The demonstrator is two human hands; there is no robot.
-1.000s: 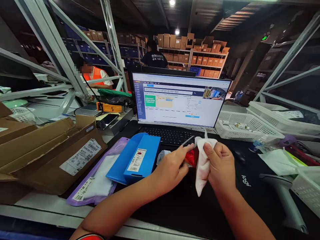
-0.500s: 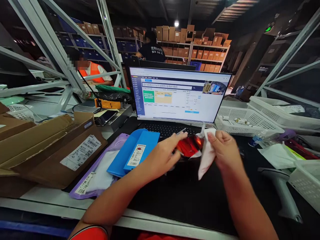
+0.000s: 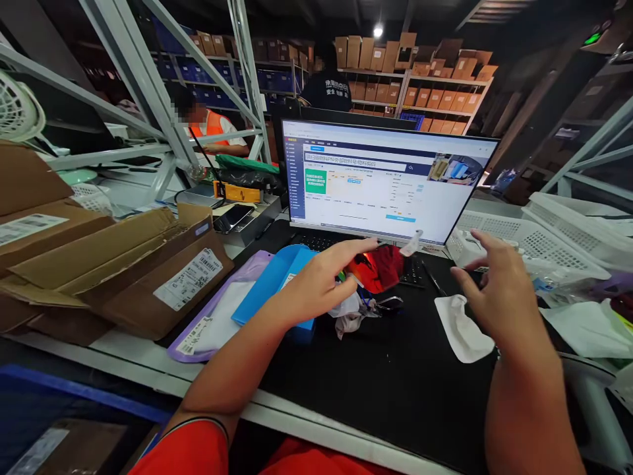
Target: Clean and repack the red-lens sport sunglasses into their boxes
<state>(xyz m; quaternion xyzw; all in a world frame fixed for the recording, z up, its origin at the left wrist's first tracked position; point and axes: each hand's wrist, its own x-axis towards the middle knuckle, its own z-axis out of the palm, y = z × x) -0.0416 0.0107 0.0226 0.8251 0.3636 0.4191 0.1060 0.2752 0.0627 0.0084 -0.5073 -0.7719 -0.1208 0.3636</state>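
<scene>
My left hand [image 3: 319,284] reaches in from the lower left, its fingers on a shiny pair of red mirrored sunglasses [image 3: 376,269], which seem pinched against the thumb. A small white tag [image 3: 413,243] sticks up from the red lenses. Crumpled clear plastic wrap [image 3: 350,313] lies on the black desk mat [image 3: 395,369] just below them. My right hand [image 3: 494,290] hovers open with its fingers apart, holding nothing. Under it rests a folded white cloth [image 3: 461,328]. A blue box [image 3: 281,290] sits partly hidden under my left wrist.
A monitor [image 3: 386,175] stands behind a black keyboard [image 3: 316,242]. At left are a flattened cardboard box [image 3: 123,264] and a purple bag [image 3: 217,310]. A white plastic basket [image 3: 524,237] is at right. A co-worker in an orange vest [image 3: 212,128] sits beyond steel shelving.
My right hand has let go of the white cloth, which now lies on the mat to the right. The red sunglasses are uncovered, and the view has shifted.
</scene>
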